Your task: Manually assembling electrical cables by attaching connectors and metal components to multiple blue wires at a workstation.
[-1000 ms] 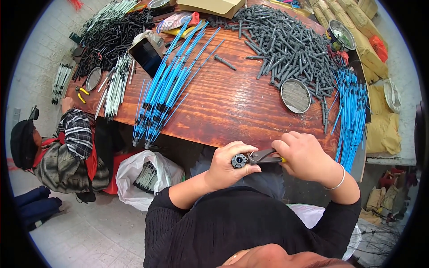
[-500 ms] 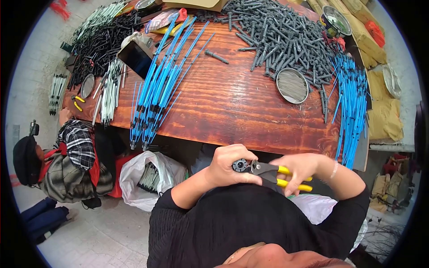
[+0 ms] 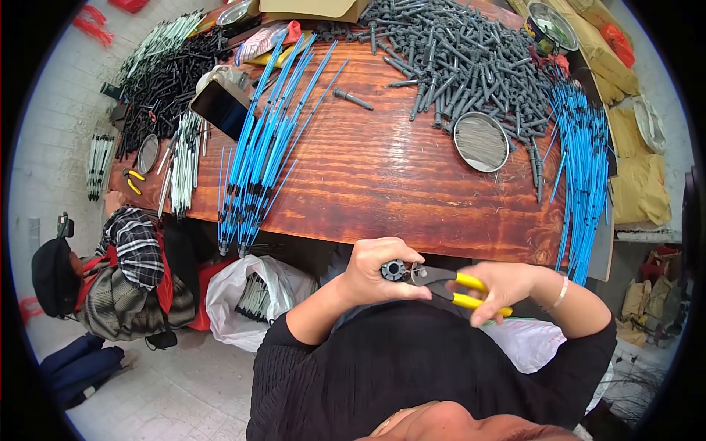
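My left hand [image 3: 375, 270] is closed around a dark grey plastic part with a round, notched end [image 3: 393, 270]. Its end faces up between my thumb and fingers. In my right hand [image 3: 501, 285] are pliers [image 3: 439, 282] with yellow handles, gripped so that the handles stand somewhat apart. The dark jaws point left and meet a thin bit of wire beside the grey part's end. How firmly the jaws bite cannot be made out. Both hands are in front of my body, just off the table's near edge.
The wooden table [image 3: 353, 176] bears a heap of grey plastic parts [image 3: 471, 66], a round tin of thin pins [image 3: 480, 142], blue rods [image 3: 268, 147] and a phone [image 3: 220, 108]. More blue rods [image 3: 581, 169] lie at right. A co-worker [image 3: 132, 272] sits at left beside a white sack [image 3: 250, 301].
The pliers' handles have tilted and drawn slightly closer to the left hand's part. Both hands stay nearly in place; the whole view has shifted a little.
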The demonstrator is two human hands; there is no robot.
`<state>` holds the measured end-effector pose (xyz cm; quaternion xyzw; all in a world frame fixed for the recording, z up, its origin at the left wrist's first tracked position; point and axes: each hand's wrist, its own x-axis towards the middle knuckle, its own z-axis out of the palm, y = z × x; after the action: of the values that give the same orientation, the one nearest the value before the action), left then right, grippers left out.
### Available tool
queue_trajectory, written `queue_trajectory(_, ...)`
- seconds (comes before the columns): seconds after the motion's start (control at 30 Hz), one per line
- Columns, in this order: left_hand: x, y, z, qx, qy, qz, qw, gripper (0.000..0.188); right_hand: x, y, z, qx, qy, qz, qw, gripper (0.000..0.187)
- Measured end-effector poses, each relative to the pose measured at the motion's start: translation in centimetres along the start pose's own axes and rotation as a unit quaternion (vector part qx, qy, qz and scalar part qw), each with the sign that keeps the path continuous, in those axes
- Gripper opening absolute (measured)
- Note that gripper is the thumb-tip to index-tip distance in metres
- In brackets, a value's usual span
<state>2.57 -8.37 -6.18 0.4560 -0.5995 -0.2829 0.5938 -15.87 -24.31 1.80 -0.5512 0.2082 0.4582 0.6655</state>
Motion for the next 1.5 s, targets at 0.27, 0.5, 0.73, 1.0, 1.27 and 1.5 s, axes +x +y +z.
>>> queue_trajectory(0.27,0.2,0.0,0.2,0.001,0.033,-0.037,0.999,0.044,-0.3,2.2,0.0,0.060,0.033,-0.029,0.997,0.034)
queue_trajectory(0.5,-0.3,-0.1,1.2,0.064,0.126,-0.048,0.989,0.051,-1.5,0.8,1.7,-0.402,0.382,-0.242,0.796,0.040)
queue_trajectory(0.73,0.1,0.0,0.8,0.016,0.015,-0.023,1.000,0.047,-0.7,2.9,1.8,-0.439,0.455,-0.289,0.719,0.047)
queue_trajectory(1.0,-0.2,0.2,1.8,0.075,0.092,-0.047,0.992,0.048,0.5,3.4,2.1,-0.490,0.529,-0.230,0.654,0.043)
queue_trajectory(1.27,0.0,0.4,1.8,0.075,0.069,-0.031,0.994,0.056,-0.7,2.2,1.1,-0.428,0.450,-0.190,0.761,0.042)
queue_trajectory(1.5,-0.4,0.3,1.5,0.069,0.043,-0.019,0.997,0.058,-3.0,0.0,1.1,-0.455,0.423,-0.156,0.768,0.040)
